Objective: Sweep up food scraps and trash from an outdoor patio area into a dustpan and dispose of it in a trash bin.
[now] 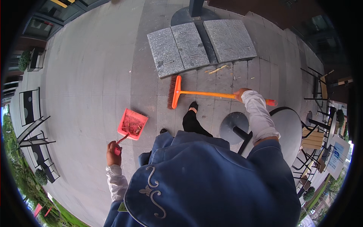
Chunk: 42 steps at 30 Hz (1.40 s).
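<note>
My right hand (241, 93) grips the orange handle of a push-type broom (210, 93), near its red end. The broom's orange head (177, 92), with dark brown bristles, is low over the paving left of my forward foot. In my left hand (114, 151) is the handle of a red long-handled dustpan (133, 123). Dirt and small bits of litter lie in its pan. Beyond the broom, a yellowish strip of litter (218, 69) and several small scraps lie beside granite slabs (181, 46).
The granite slabs weigh down the base of a dark post (196, 8). At right stand a round table (286, 133) with a disc-shaped foot (234, 127) and several chairs (312, 136). Barrier panels (29, 106) and planters (41, 176) line the left.
</note>
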Each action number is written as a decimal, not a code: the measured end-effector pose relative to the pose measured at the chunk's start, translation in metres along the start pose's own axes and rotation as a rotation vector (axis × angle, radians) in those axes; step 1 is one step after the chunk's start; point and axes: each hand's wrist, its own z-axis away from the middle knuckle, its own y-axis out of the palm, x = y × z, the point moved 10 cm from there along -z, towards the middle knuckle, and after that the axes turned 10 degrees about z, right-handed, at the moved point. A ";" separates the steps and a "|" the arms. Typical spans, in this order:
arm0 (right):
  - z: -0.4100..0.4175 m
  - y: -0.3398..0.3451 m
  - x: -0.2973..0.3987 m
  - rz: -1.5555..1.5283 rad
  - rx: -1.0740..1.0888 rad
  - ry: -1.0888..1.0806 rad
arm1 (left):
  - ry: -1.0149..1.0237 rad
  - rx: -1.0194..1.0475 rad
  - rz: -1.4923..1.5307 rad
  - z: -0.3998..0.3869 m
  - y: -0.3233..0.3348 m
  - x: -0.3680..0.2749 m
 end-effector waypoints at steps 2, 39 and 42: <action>0.011 -0.006 -0.069 -0.130 0.079 0.047 | -0.007 -0.039 -0.030 -0.014 -0.020 -0.034; -0.083 -0.094 -0.059 -0.667 -0.139 0.489 | 0.610 0.215 0.052 -0.389 0.084 -0.386; -0.040 -0.041 -0.073 -0.663 -0.107 0.529 | 0.632 0.220 0.066 -0.401 0.085 -0.397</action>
